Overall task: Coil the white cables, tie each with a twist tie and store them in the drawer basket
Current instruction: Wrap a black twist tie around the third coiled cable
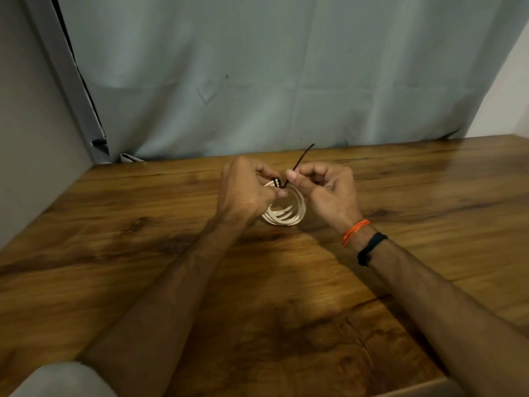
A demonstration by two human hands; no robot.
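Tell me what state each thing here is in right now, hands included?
White cable: coiled into loops, held just above the table.
Twist tie: black, wrapped over the coil at one spot, one end sticking up, not yet twisted closed.
Left hand: grips the coil where the tie crosses it.
Right hand: pinches the tie's free end.
Wooden table: bare under the hands.
Curtain: hanging drawn behind the table.

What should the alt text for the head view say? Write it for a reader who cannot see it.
Above a wooden table, the left hand holds a coiled white cable while the right hand pinches a black twist tie wrapped round the coil. A grey curtain hangs behind.
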